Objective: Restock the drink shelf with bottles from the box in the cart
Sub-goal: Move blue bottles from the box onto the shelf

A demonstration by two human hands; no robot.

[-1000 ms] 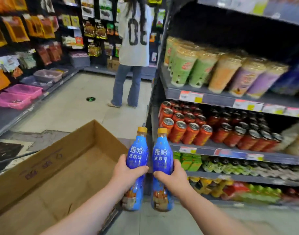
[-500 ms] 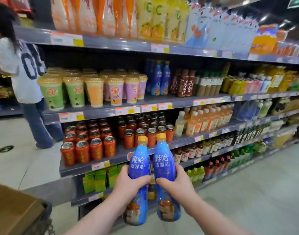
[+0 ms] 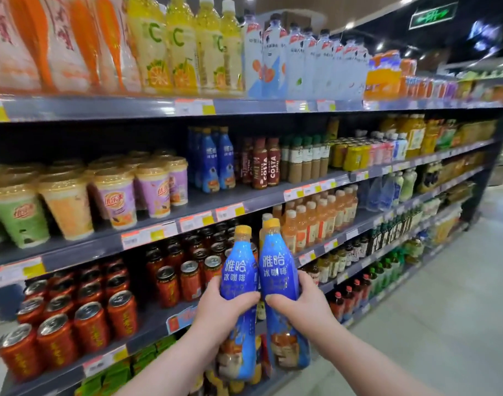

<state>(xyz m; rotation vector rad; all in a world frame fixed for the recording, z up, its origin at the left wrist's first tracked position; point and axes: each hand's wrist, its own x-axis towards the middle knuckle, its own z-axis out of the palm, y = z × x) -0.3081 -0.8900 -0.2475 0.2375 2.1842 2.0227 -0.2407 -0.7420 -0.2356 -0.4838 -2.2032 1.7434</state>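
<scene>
I hold two blue iced-coffee bottles with yellow caps upright, side by side and touching, in front of the drink shelf. My left hand [image 3: 219, 310] grips the left bottle [image 3: 239, 270] at its waist. My right hand [image 3: 304, 304] grips the right bottle [image 3: 276, 267] the same way. Matching blue bottles [image 3: 216, 161] stand on the second shelf [image 3: 244, 192] up and left of my hands, with bare shelf in front of them. The box and the cart are out of view.
Milk-tea cups [image 3: 116, 195] stand left of the blue bottles and brown Costa coffee bottles [image 3: 266, 162] right of them. Red cans [image 3: 73, 318] fill the shelf below, behind my hands. The aisle floor [image 3: 444, 295] runs off to the right.
My view turned right from the box in the cart to face the shelf and drew closer. Both bottles stayed gripped and rose a little toward the shelves.
</scene>
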